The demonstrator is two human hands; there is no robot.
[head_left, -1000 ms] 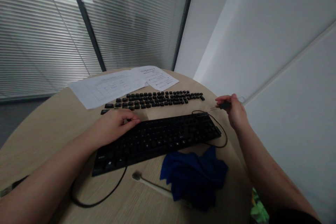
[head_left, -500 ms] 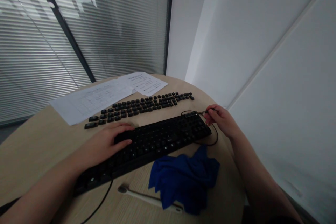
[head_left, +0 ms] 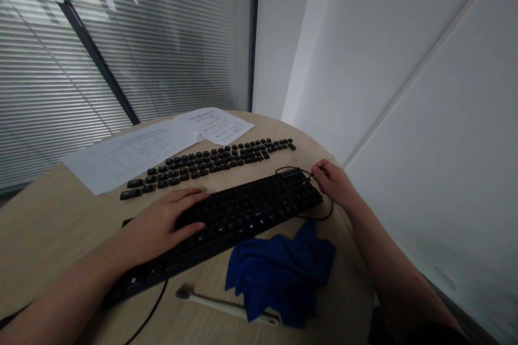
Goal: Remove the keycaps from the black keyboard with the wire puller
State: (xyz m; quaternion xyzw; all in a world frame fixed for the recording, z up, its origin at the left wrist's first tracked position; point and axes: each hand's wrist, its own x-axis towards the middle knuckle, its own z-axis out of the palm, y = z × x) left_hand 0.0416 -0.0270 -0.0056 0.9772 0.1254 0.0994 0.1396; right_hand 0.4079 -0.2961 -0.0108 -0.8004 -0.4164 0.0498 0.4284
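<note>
Black plastic makes up the keyboard (head_left: 259,215), which lies aslant on the round tabletop (head_left: 36,237), its right end pointing toward the right edge. From where I stand, the person's left hand (head_left: 164,223) rests palm down across the left part of it, thumb and fingers spread apart, the fingertips near the keyboard's far side.

Over by the tabletop's right edge, the right hand (head_left: 334,180) is just beside the far right corner of the keyboard. Its grip is pinching a small dark tool (head_left: 321,168) with thin wire, mostly hidden by the fingers; I cannot tell whether the tool touches a key.

Loose keys (head_left: 214,161) stand in rows on the far side of the keyboard, slanting along with it. Beyond them, printed papers (head_left: 137,153) overlap by the tabletop's far edge. On the near side, toward the right edge, a crumpled blue cloth (head_left: 279,275) covers part of a toothbrush (head_left: 218,304), whose bristled head points left. One black cable (head_left: 156,310) runs from the keyboard's near side, and a loop of cord curves around its right end. Slatted blinds (head_left: 190,48) hang beyond the tabletop's far edge.
</note>
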